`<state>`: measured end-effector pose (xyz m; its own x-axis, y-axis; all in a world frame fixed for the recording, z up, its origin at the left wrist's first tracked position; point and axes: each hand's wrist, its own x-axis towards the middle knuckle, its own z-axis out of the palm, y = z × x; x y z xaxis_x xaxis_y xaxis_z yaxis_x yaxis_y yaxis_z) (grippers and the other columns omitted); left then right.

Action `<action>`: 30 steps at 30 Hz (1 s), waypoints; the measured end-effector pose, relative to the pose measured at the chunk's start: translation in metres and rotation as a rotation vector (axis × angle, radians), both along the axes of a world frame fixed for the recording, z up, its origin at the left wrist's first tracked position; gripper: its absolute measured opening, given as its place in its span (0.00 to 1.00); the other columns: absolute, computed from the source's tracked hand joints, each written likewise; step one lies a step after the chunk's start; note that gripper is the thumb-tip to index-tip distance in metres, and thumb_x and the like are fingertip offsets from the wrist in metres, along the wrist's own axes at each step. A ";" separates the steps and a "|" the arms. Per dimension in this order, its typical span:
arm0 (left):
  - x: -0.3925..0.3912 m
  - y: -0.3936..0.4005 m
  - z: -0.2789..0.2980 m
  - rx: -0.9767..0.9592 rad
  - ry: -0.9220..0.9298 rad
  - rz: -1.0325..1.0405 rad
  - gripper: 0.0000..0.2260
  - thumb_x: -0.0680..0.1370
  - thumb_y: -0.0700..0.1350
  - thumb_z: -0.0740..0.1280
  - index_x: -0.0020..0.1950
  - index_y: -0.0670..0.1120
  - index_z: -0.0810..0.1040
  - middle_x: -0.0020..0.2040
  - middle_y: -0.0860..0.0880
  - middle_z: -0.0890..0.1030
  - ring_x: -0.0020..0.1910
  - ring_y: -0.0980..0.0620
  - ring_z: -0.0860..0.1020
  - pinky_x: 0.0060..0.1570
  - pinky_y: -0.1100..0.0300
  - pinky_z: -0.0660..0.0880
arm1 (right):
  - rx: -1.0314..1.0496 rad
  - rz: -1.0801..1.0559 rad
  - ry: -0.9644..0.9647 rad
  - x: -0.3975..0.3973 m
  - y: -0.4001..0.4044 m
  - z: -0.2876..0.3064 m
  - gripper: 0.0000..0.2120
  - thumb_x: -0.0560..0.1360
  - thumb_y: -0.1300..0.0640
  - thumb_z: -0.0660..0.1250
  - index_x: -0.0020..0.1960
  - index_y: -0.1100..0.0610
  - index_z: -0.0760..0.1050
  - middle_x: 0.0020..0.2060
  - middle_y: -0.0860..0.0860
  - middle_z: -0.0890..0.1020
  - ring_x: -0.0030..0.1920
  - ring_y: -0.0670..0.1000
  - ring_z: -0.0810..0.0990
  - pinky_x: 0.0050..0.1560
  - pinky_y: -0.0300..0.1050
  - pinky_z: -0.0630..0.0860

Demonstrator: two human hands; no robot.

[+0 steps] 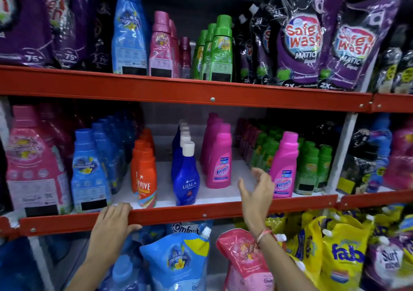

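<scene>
Bare left hand (112,222) and forearm, bare right hand (257,193), thin red and white thread band (264,235) tied round the right wrist

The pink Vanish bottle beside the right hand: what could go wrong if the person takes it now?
The right hand is open; its fingers might push the pink Vanish bottle over before gripping it. The bottle stands close to the green bottles, so it may knock these. The left hand grips the red shelf edge, so only one hand could catch a fall.
</scene>
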<state>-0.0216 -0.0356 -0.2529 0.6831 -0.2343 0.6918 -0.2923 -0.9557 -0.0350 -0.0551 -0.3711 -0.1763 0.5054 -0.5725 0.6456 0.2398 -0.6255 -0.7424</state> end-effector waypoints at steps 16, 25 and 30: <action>-0.007 -0.003 0.008 0.022 0.162 0.140 0.35 0.76 0.68 0.41 0.47 0.41 0.73 0.40 0.42 0.79 0.39 0.40 0.77 0.47 0.50 0.66 | 0.251 -0.222 0.164 0.024 -0.080 0.002 0.42 0.67 0.55 0.78 0.72 0.68 0.60 0.66 0.67 0.70 0.67 0.67 0.66 0.67 0.60 0.64; -0.010 -0.005 0.011 0.027 0.164 0.158 0.35 0.76 0.68 0.42 0.47 0.41 0.74 0.39 0.43 0.78 0.38 0.40 0.77 0.46 0.51 0.65 | 0.167 -0.127 0.126 0.018 -0.051 0.000 0.42 0.67 0.49 0.78 0.71 0.66 0.63 0.63 0.64 0.73 0.65 0.64 0.70 0.64 0.60 0.69; -0.009 -0.004 0.011 0.023 0.190 0.170 0.34 0.76 0.68 0.41 0.46 0.42 0.73 0.38 0.44 0.78 0.37 0.41 0.76 0.46 0.52 0.65 | 0.131 0.058 0.127 0.018 -0.016 0.003 0.44 0.66 0.46 0.77 0.72 0.64 0.63 0.64 0.61 0.73 0.66 0.60 0.72 0.65 0.53 0.70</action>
<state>-0.0308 -0.0398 -0.2417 0.8310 -0.1191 0.5434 -0.1311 -0.9912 -0.0167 -0.0367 -0.3872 -0.1731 0.6132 -0.6147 0.4962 0.1717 -0.5093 -0.8433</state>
